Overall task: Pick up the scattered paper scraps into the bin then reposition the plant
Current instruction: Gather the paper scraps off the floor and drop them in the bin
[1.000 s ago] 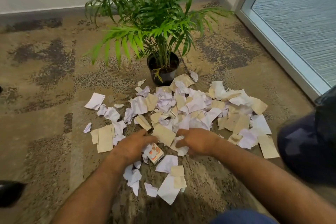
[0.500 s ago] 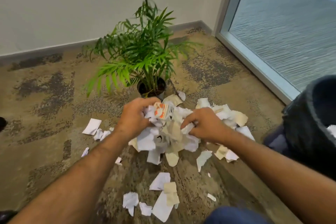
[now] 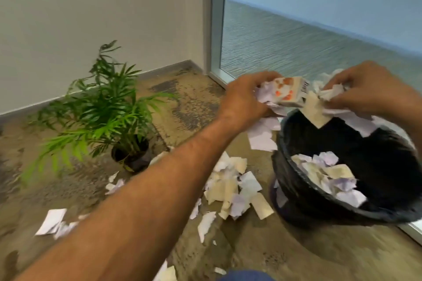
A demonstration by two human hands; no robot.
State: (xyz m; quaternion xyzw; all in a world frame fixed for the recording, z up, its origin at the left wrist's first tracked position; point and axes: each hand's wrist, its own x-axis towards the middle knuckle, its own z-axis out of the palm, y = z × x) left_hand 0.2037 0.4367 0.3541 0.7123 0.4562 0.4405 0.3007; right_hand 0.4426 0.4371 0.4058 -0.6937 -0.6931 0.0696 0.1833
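The armful of paper scraps (image 3: pixel 269 96) sits at upper right of the frame, squeezed between the two hands directly over the far rim of the bin (image 3: pixel 296 189), which is where it needs to be if letting go is to send it inside. The left hand (image 3: pixel 244 98) curls its fingers round one end of the bundle, a small printed carton (image 3: pixel 288 91) riding on top of it, and the right hand (image 3: pixel 365 89) clamps the other end; pressing in from both sides is probably what keeps such loose, light pieces together. A few sheets hang below the left hand, outside the bin's near-left edge (those look likely to land on the floor rather than in the liner). The bin, lined in black, fills the lower right and already holds a layer of scraps at its bottom. More scraps (image 3: pixel 233 189) lie heaped on the carpet (image 3: pixel 251 255) just left of the bin at centre frame, with stragglers toward the lower left, so the clearing seems about half done. The plant (image 3: pixel 100 112) stands upright in its dark pot at left, near the wall (image 3: pixel 91 18), untouched, its turn evidently coming once the floor is clear.
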